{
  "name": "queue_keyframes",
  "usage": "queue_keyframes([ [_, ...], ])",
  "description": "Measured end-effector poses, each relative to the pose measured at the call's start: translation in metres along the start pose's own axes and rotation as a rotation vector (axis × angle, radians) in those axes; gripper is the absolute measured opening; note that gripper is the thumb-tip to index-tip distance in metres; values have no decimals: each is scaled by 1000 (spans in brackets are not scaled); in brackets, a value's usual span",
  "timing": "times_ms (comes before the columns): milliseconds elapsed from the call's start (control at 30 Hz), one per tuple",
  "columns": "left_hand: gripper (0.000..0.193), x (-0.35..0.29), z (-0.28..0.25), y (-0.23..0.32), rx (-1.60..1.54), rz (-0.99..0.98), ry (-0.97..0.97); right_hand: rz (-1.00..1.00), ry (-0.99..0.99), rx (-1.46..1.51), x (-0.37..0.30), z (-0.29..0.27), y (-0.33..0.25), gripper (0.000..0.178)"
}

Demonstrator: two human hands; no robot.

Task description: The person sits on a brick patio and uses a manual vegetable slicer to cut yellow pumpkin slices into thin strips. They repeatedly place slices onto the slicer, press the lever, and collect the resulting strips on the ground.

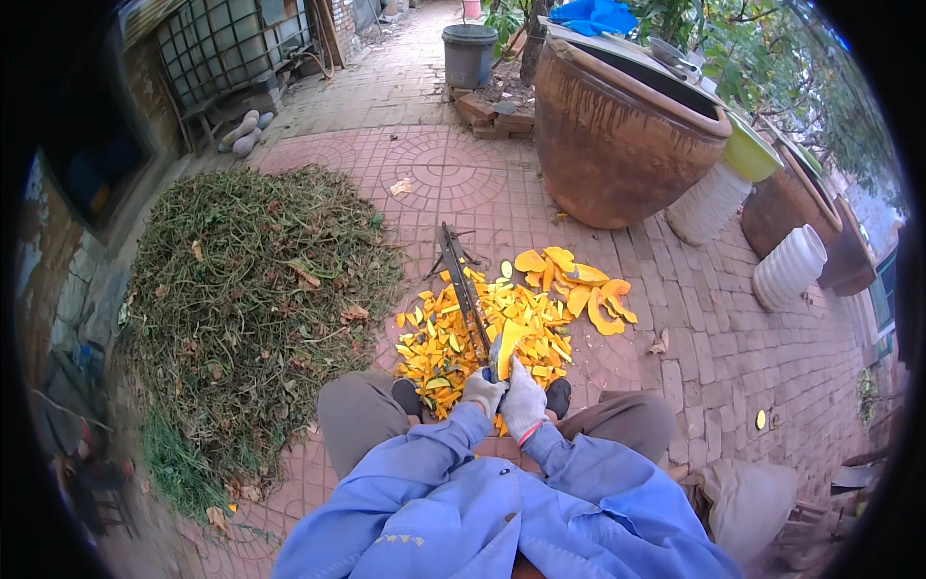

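A piece of orange pumpkin (510,345) is upright in my right hand (524,398), gloved in pale grey, with its fingers closed round the lower end. Just beside it, my gloved left hand (484,390) is closed at the near end of a long, dark metal cutter (463,289). The cutter points away from me on small splayed legs. Under and around it lies a heap of chopped pumpkin pieces (434,345), orange with some green rind. Larger curved pumpkin slices (606,311) rest at the heap's far right.
A big mound of dry vines (256,318) covers the paving on the left. Large brown clay vats (617,135) stand at the right, with a white ribbed tub (789,268) beside them. A grey bucket (469,58) is farther back. One pumpkin slice (761,420) lies far right.
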State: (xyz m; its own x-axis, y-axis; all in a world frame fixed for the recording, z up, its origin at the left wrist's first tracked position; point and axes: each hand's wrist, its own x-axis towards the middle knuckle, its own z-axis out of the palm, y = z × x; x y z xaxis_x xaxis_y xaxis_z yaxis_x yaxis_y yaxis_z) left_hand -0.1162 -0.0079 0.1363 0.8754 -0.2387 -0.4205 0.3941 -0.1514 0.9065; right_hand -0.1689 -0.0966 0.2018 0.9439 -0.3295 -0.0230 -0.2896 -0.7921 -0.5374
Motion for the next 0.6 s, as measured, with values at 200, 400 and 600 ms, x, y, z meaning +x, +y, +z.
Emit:
queue_keyframes([
  [200, 20, 15, -46, -39, -300, 108, 269, -121, -115, 131, -10, 15, -2, 60],
  [400, 16, 28, -62, -11, -463, -228, 307, 283, -207, 483, -3, 60, 64, 53],
  [600, 17, 51, -64, -26, -522, -279, 194, 459, -349, 577, 33, 50, 45, 30],
])
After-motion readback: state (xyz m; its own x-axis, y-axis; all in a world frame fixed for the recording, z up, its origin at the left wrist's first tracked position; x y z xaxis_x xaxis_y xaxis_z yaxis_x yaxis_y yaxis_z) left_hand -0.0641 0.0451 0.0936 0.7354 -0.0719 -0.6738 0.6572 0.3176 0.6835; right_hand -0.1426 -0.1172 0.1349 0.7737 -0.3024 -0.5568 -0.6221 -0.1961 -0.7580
